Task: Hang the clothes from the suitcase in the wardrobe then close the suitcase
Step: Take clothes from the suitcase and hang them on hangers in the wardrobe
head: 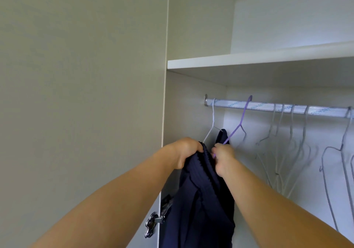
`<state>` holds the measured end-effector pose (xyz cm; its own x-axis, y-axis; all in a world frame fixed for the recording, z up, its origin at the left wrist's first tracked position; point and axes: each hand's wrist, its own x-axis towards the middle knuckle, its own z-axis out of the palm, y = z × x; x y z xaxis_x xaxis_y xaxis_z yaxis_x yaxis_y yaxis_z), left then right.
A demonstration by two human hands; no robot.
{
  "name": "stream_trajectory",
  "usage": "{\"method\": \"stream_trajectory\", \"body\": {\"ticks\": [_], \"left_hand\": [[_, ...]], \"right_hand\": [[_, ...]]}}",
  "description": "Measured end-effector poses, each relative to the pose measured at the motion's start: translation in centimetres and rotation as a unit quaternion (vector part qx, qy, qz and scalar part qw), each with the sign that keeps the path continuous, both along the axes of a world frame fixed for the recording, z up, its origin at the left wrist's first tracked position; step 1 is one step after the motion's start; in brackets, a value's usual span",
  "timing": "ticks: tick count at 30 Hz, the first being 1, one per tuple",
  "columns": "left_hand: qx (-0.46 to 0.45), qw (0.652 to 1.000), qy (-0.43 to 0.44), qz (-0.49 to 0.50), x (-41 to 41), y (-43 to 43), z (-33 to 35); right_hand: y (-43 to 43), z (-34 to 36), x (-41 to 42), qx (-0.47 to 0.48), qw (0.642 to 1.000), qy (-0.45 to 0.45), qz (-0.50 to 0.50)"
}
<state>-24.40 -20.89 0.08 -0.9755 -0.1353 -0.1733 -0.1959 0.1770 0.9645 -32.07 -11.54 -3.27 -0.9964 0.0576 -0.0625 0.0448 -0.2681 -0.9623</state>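
While both arms are raised into the wardrobe (191,104), the navy garment (201,200) is gripped at its ribbed top edge by the left hand (186,152), with the fingers curled over the cloth. The lower wire of the purple hanger (239,122) is pinched by the right hand (223,157), touching the garment. Its hook is seen tilted over the rail (268,107). A white hanger (212,121) is hung at the rail's left end. Bare wire hangers (291,144) are noted further right, beneath the shelf (249,61).
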Motion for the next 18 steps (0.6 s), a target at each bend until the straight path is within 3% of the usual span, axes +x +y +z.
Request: {"method": "stream_trajectory", "body": {"ticks": [6, 10, 18], "left_hand": [[0.009, 0.998, 0.030, 0.059, 0.6, 1.1, 0.1], [-0.033, 0.994, 0.059, 0.088, 2.1, 2.3, 0.1], [-0.037, 0.974, 0.137, 0.177, 9.6, 6.1, -1.5]], "right_hand": [[3.9, -0.3, 2.5, 0.043, 0.998, 0.049, -0.020], [6.4, -1.4, 6.0, 0.081, 0.994, 0.064, -0.031], [10.7, -1.8, 15.6, 0.128, 0.986, 0.105, 0.008]]}}
